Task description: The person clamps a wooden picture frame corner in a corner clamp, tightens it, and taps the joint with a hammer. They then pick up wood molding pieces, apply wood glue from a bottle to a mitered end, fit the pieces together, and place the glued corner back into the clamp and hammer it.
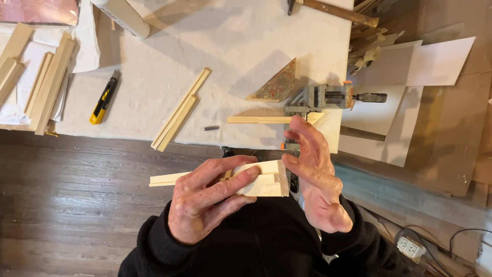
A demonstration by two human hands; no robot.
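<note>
Head view: left hand wraps around a short bundle of pale wood strips, thumb on top and fingers underneath, held in front of the person's dark sweater and just off the near edge of the table. One thin strip pokes out to the left of the grip. Right hand is open, fingers spread, with its fingertips touching the cut right-hand end of the bundle; it grasps nothing. On the cloth-covered table behind lie a corner clamp holding a single strip, a triangular block, a pair of long strips, a yellow utility knife and more strips stacked at the far left. Judgement: the step in hand looks like squaring the ends flush. Doing it well calls for a firm, even left-hand squeeze so no strip slides, light flat pressure from the right fingertips, and a check that the mitred faces meet without a step before the bundle goes near the clamp.
</note>
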